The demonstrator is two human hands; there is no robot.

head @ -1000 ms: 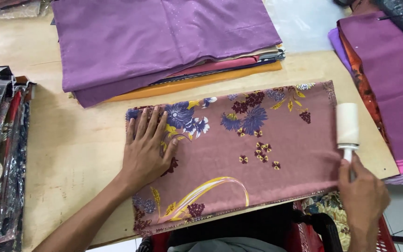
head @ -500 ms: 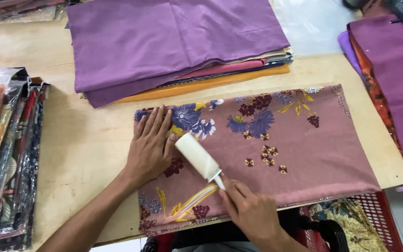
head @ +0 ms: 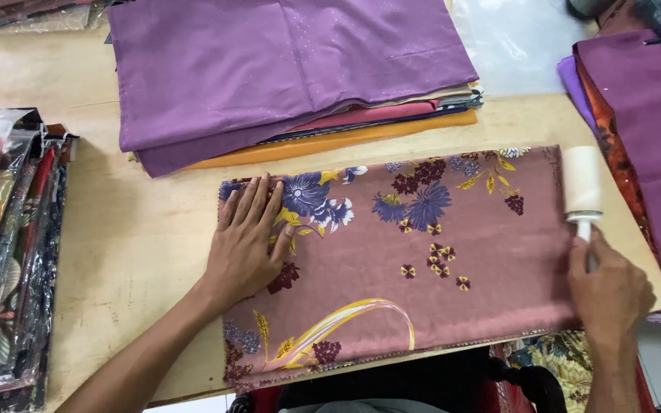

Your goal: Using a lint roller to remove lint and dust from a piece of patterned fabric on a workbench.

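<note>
From the head camera I see my left hand (head: 246,245) lying flat on the dusty-pink floral cloth (head: 422,260), its fingers (head: 250,200) spread apart and pressing down near the cloth's left edge, beside a blue printed flower. The cloth is laid out wide across the near part of the wooden worktop (head: 116,245), its near edge running along the worktop's front rim. My right hand (head: 610,287) sits at the cloth's right end, its fingers closed around the handle of a white lint roller (head: 581,183); the roller head stands just past the knuckles, resting at the cloth's right edge and pointing away from me. Behind the cloth lies a stack of folded fabrics (head: 292,76), purple on top with red and orange layers showing beneath. At the left edge of the worktop I see a row of plastic-wrapped fabric packs (head: 1,252). To the right, another purple pile (head: 644,122) lies beside the roller
</note>
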